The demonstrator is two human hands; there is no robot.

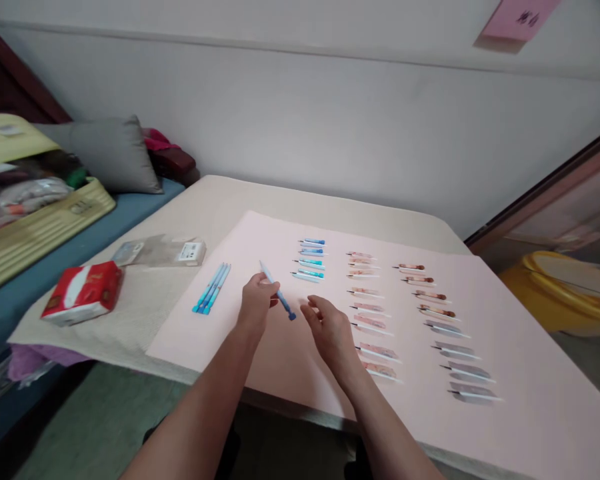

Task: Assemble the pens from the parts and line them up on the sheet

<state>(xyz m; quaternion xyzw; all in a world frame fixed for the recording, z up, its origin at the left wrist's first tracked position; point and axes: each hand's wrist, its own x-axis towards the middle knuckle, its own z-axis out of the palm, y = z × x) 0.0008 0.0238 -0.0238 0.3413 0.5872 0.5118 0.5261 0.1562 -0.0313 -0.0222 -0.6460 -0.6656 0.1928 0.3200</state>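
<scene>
Between the thumb and fingers of my left hand (258, 297) is a blue pen (281, 298). Its pale pointed end slants up and away, and the darker blue topper hangs toward my right hand (328, 328). That hand hovers just right of the topper with its fingers loosely bent and apart, holding nothing I can see. Left of my left hand, several similar blue pens (212, 289) lie side by side on the pink sheet (290, 373). Beyond both hands sits a short column of blue sets (311, 263), each with a slim dark-tipped refill next to a coloured piece.
Further right are columns of pink sets (369, 323), brown sets (433, 295) and grey sets (463, 370). A red tissue pack (83, 291) and a clear plastic package (160, 251) lie on the table's left. A yellow tub (563, 290) stands beyond the right edge.
</scene>
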